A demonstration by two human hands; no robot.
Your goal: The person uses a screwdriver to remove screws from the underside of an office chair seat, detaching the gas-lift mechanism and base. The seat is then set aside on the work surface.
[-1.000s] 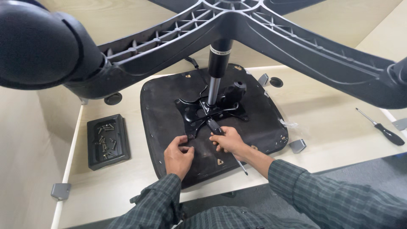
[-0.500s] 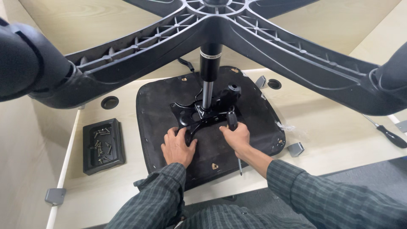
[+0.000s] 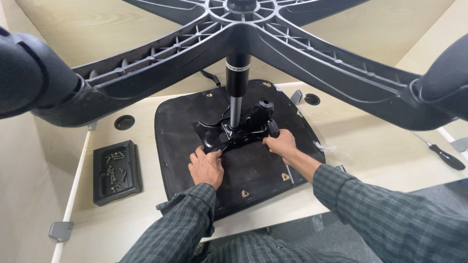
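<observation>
Hands grip the black mechanism plate point(image 3: 233, 134) on the upturned seat point(image 3: 253, 165) at the desk's point(image 3: 380, 156) middle: left hand point(image 3: 206, 167) curls its fingers on the plate's near-left edge, right hand point(image 3: 281, 144) closes around the lever point(image 3: 269, 127). A screw tray point(image 3: 117, 171) lies left, a screwdriver point(image 3: 441, 153) far right.

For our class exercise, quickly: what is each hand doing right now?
Left hand: fingers gripping the black metal mechanism plate.
Right hand: closed around the plate's black lever handle.

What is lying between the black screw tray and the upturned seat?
Head view: only bare desk surface separates the screw tray from the seat.
</observation>
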